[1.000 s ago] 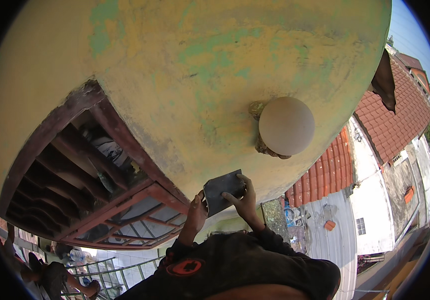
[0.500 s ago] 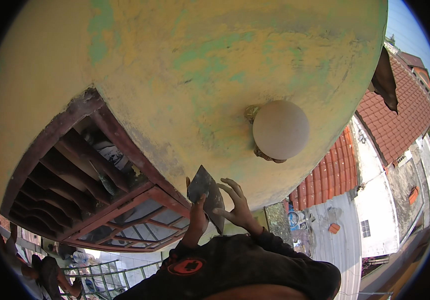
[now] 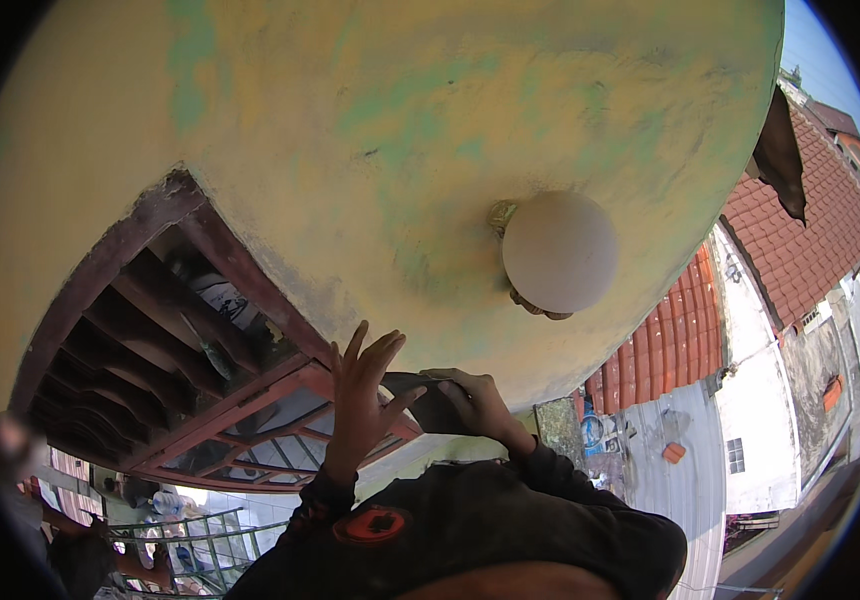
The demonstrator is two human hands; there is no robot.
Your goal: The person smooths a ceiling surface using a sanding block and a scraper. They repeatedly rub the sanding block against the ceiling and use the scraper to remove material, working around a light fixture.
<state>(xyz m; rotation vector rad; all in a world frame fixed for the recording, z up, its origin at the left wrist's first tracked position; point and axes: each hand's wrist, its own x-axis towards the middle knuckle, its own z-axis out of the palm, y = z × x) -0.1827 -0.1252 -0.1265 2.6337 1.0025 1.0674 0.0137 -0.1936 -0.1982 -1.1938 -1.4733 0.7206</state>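
My right hand [image 3: 480, 402] grips a dark, thin sheet of sandpaper [image 3: 436, 412] at its right side, thumb and fingers closed on it. The sheet lies bent in front of my chest, and part of it is behind the fingers. To its left, my left hand [image 3: 356, 395] is raised with fingers spread and holds nothing. Its thumb points toward the sheet; whether they touch I cannot tell. Behind both hands is a yellow wall [image 3: 350, 230] with worn green patches. A round frosted globe lamp [image 3: 559, 251] is fixed to this wall, above and right of my hands.
A dark red wooden window frame [image 3: 250, 265] with slats is left of my hands. At lower left stand another person [image 3: 75, 555] and a green metal railing [image 3: 215, 540]. On the right, far below, are tiled roofs [image 3: 660, 335] and a grey corrugated roof [image 3: 678, 430].
My left hand has let go of the sandpaper and moved up and left, its fingers spreading. The right hand has closed on the sheet, which is now lower and folded over.
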